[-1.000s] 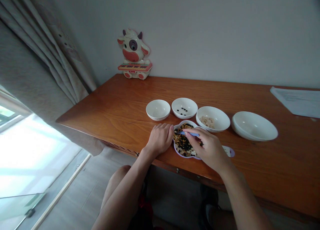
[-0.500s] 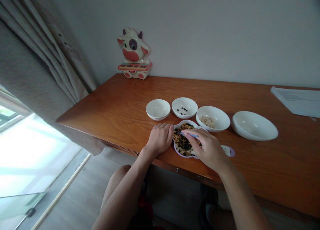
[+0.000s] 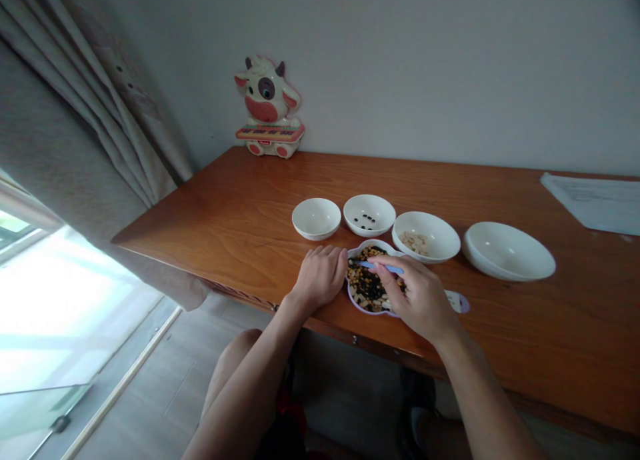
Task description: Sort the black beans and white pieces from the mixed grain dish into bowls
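Note:
A shallow purple-rimmed tray [image 3: 352, 301] with a wavy outline holds a mix of black beans, yellow kernels and pale flat seeds. At its left rim my left hand [image 3: 321, 273] is closed, fingers curled against the edge. My right hand [image 3: 417, 297] pinches slim light-blue tweezers [image 3: 385, 268] over the tray, their dark tip pointing left into the upper-left part of the mix. Whether anything sits in the tip is too small to tell. My right hand covers the tray's right side.
Behind the tray stand a white bowl [image 3: 316, 219], a bowl with several black beans [image 3: 369, 213], a bowl with pale seeds [image 3: 426, 237] and another white bowl [image 3: 509, 252]. A cow toy [image 3: 270, 110] and paper sheets [image 3: 597, 203] lie farther back on the wooden table [image 3: 225, 227].
My right hand has shifted its hold slightly, and more of the tweezers' blue shaft now shows. My left hand, the tray and the bowls have stayed in place.

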### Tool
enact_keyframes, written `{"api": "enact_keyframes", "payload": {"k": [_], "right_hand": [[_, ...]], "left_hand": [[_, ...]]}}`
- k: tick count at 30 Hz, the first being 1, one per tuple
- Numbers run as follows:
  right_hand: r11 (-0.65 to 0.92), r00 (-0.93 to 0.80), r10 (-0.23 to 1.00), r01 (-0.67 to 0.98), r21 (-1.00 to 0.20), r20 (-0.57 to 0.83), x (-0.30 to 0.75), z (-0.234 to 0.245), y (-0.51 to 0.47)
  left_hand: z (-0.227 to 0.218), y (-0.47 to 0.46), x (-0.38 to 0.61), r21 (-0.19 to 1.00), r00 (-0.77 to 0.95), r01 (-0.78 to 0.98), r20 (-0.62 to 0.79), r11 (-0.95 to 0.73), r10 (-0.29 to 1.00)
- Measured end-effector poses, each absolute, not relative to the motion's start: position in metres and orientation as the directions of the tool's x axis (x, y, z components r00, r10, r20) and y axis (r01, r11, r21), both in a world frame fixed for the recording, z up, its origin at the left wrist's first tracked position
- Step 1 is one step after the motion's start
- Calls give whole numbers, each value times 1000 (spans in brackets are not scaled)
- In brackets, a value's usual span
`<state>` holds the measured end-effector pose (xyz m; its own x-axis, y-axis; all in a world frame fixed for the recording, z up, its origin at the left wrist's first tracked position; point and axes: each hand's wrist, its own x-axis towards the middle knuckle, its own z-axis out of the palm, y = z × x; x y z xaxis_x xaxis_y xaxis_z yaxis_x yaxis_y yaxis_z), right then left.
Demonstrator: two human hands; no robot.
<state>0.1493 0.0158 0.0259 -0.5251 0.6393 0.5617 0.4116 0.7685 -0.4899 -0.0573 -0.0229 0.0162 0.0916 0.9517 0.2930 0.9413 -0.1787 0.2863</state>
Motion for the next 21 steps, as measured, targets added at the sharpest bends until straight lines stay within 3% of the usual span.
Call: {"api": "enact_keyframes", "payload": {"k": [9,21], "right_hand": [[752,-489,659,394,-529,572,148,30,14],[779,-585,619,372,-505,524,150,30,16]], "left_hand": [[19,-24,-55,281,88,945,269,-165,959],[19,-24,-57,277,86,947,270,-163,959]]}}
